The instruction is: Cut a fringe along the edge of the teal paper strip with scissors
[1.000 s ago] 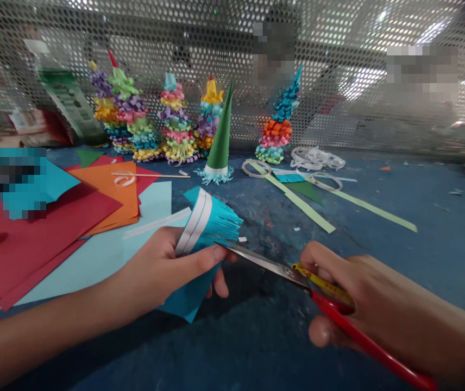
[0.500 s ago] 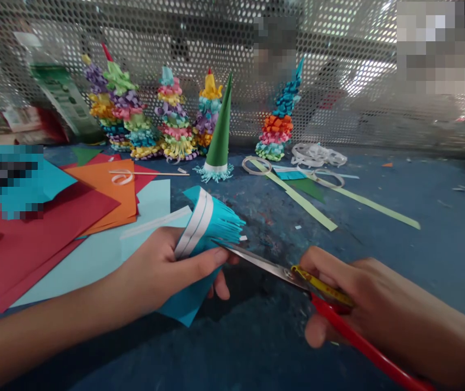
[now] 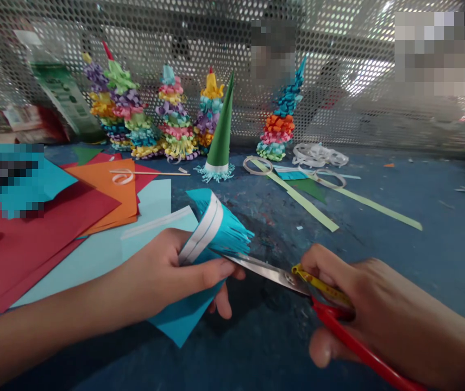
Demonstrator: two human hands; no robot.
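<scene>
Between thumb and fingers, my left hand (image 3: 187, 277) holds a strip of blue paper (image 3: 230, 231) that is bent over on itself. Its far edge is cut into a thin fringe, and white tape runs along the bend. A plain lower part hangs beneath the hand as a point. My right hand (image 3: 354, 298) grips a pair of scissors (image 3: 273, 274) with red and yellow handles. The blades reach to the paper at the fringe's near side, close to my left thumb. A green paper cone (image 3: 221, 136) with a fringed light-blue base stands beyond.
Several curled-paper cones (image 3: 173, 117) stand along the perforated metal screen (image 3: 232, 32), near a green-labelled bottle (image 3: 61, 92). Coloured paper sheets (image 3: 53, 239) lie at left with a thin stick (image 3: 155, 174). Pale green strips (image 3: 309, 206) and rolls of white tape (image 3: 318, 155) lie at right.
The fringed paper has shifted slightly right and toward me, its lower point swinging down. The blades have closed further and my right thumb has dropped a little.
</scene>
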